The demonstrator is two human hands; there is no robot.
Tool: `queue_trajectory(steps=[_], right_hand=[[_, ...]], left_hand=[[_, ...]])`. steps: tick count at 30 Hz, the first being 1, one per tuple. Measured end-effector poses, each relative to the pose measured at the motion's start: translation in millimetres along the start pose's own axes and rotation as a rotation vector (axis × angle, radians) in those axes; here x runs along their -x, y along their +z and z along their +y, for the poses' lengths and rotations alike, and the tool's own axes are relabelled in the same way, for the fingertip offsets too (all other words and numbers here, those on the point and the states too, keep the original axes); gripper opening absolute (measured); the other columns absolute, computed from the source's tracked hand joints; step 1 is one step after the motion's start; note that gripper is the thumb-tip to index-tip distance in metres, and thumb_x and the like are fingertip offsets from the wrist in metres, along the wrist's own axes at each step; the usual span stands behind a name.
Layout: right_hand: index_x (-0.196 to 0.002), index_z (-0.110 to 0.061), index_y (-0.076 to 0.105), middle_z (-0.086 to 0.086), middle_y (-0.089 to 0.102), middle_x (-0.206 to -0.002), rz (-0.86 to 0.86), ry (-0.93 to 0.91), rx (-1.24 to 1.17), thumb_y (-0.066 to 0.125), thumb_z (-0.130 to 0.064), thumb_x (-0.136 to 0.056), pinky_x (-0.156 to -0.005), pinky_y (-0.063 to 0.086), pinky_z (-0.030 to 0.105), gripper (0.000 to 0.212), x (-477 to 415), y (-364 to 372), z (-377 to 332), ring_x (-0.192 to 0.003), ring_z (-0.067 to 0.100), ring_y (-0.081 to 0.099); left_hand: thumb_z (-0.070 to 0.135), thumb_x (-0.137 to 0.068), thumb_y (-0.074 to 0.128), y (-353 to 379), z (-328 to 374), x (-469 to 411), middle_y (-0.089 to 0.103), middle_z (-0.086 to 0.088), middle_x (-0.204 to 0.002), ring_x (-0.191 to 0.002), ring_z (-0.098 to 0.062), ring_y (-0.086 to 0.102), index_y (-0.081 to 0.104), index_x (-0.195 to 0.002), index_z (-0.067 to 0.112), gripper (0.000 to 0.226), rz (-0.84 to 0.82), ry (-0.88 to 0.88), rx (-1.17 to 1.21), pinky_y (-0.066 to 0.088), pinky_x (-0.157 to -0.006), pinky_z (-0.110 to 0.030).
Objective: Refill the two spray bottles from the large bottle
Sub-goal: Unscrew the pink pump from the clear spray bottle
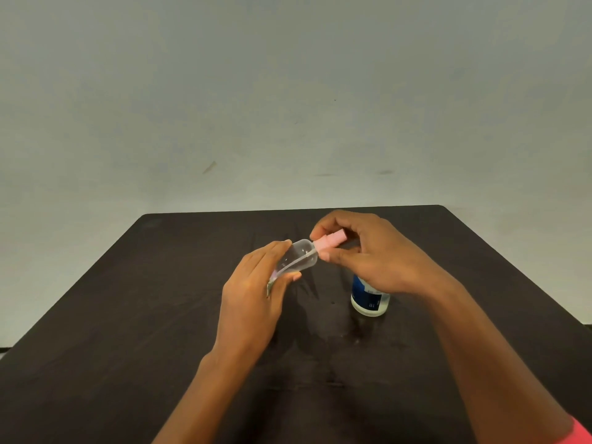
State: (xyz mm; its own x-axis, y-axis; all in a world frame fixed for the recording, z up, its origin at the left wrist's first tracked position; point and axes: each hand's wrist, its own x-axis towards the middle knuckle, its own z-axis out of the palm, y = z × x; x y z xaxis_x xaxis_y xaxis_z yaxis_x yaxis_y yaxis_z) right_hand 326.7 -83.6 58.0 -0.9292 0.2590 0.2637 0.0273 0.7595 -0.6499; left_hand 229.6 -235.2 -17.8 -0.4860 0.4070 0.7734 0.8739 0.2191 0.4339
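The left hand (pixel 253 299) curls its grip round the clear spray bottle (pixel 299 256), tilted above the desk (pixel 128 315) at frame centre. The right hand (pixel 368 257) pinches its pink cap (pixel 330 239). The bottle is likely light, thin and slippery, so hold the body and twist the cap. The large bottle (pixel 370 299) stands right of centre, its blue label unreadable.

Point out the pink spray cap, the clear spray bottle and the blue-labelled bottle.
pink spray cap (pixel 331 239): head view, its side.
clear spray bottle (pixel 301 255): head view, its shoulder.
blue-labelled bottle (pixel 363 299): head view, its label.
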Motion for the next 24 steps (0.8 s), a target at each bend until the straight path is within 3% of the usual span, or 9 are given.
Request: queue_trajectory(steps=[4,7,10,12,15,17,19,21,24], right_hand=[[-0.106,-0.034,0.056,-0.021,0.059,-0.091,0.038,0.039,-0.015,0.059,-0.045,-0.085,-0.071,0.045,0.012,0.024,1.1,-2.3,-3.9,-0.085,-0.009,0.056],[-0.093,-0.024,0.064,-0.011,0.065,-0.077,0.075,0.065,0.048,0.05,-0.05,-0.089,-0.068,0.052,0.026,0.03,0.2,-3.7,-4.5,-0.072,0.004,0.061],[-0.093,-0.03,0.063,-0.015,0.066,-0.087,0.005,0.035,0.067,0.059,-0.035,-0.089,-0.079,0.054,0.03,0.007,0.9,-5.4,-2.8,-0.081,0.004,0.061],[-0.101,-0.035,0.058,-0.018,0.062,-0.097,-0.042,0.013,0.029,0.064,-0.027,-0.086,-0.082,0.053,0.027,0.018,1.5,-6.5,-1.1,-0.09,0.003,0.059],[-0.111,-0.036,0.053,-0.021,0.058,-0.099,0.006,0.05,0.025,0.062,-0.043,-0.084,-0.079,0.052,0.023,0.029,0.7,-2.4,-0.3,-0.088,0.001,0.059],[-0.101,-0.03,0.058,-0.018,0.062,-0.087,0.075,0.083,0.088,0.053,-0.054,-0.085,-0.072,0.053,0.024,0.03,-0.1,-0.1,-0.8,-0.075,0.002,0.061],[-0.089,-0.026,0.062,-0.011,0.066,-0.076,0.068,0.075,0.087,0.053,-0.049,-0.088,-0.067,0.055,0.024,0.025,0.9,0.1,-0.6,-0.065,0.004,0.064],[-0.091,-0.029,0.061,-0.012,0.065,-0.081,0.013,0.048,0.082,0.06,-0.037,-0.087,-0.07,0.055,0.023,0.009,2.3,-2.2,0.0,-0.071,0.002,0.064],[-0.104,-0.036,0.057,-0.017,0.061,-0.097,-0.03,0.032,0.008,0.068,-0.029,-0.082,-0.079,0.053,0.024,0.025,2.8,-5.8,0.8,-0.087,0.004,0.061]], left_hand=[[0.021,-0.074,0.065,-0.2,2.0,-0.5,0.068,-0.011,-0.108,-0.098,-0.01,0.054,0.063,-0.114,0.005,0.043,0.002,-0.008,0.007,0.051,-0.083,-0.035],[0.021,-0.075,0.066,-0.5,2.2,-0.6,0.067,-0.008,-0.109,-0.1,-0.007,0.053,0.063,-0.115,0.007,0.043,-0.007,-0.001,-0.005,0.049,-0.085,-0.03],[0.016,-0.073,0.07,0.2,0.3,-0.3,0.068,-0.008,-0.108,-0.1,-0.006,0.052,0.063,-0.114,0.007,0.043,-0.013,0.01,-0.026,0.049,-0.084,-0.029],[0.013,-0.072,0.073,1.1,-0.7,0.3,0.068,-0.008,-0.108,-0.099,-0.007,0.053,0.063,-0.114,0.007,0.044,-0.017,0.003,-0.02,0.049,-0.084,-0.03],[0.011,-0.072,0.074,2.7,-0.1,1.0,0.067,-0.008,-0.109,-0.1,-0.007,0.053,0.063,-0.115,0.007,0.044,-0.016,-0.002,-0.022,0.046,-0.088,-0.029],[0.013,-0.073,0.073,2.9,0.6,0.7,0.067,-0.007,-0.11,-0.101,-0.005,0.052,0.063,-0.116,0.008,0.044,-0.02,-0.006,-0.026,0.045,-0.088,-0.025],[0.013,-0.073,0.074,3.0,0.4,1.1,0.067,-0.006,-0.11,-0.102,-0.003,0.053,0.063,-0.115,0.008,0.044,-0.031,0.001,-0.034,0.044,-0.089,-0.022],[0.015,-0.073,0.072,2.8,0.2,1.4,0.067,-0.006,-0.109,-0.101,-0.002,0.054,0.063,-0.115,0.008,0.043,-0.036,0.005,-0.026,0.043,-0.089,-0.02],[0.017,-0.074,0.068,2.8,1.4,1.5,0.068,-0.008,-0.108,-0.1,-0.007,0.053,0.064,-0.114,0.006,0.042,-0.028,0.002,-0.019,0.046,-0.088,-0.027]])
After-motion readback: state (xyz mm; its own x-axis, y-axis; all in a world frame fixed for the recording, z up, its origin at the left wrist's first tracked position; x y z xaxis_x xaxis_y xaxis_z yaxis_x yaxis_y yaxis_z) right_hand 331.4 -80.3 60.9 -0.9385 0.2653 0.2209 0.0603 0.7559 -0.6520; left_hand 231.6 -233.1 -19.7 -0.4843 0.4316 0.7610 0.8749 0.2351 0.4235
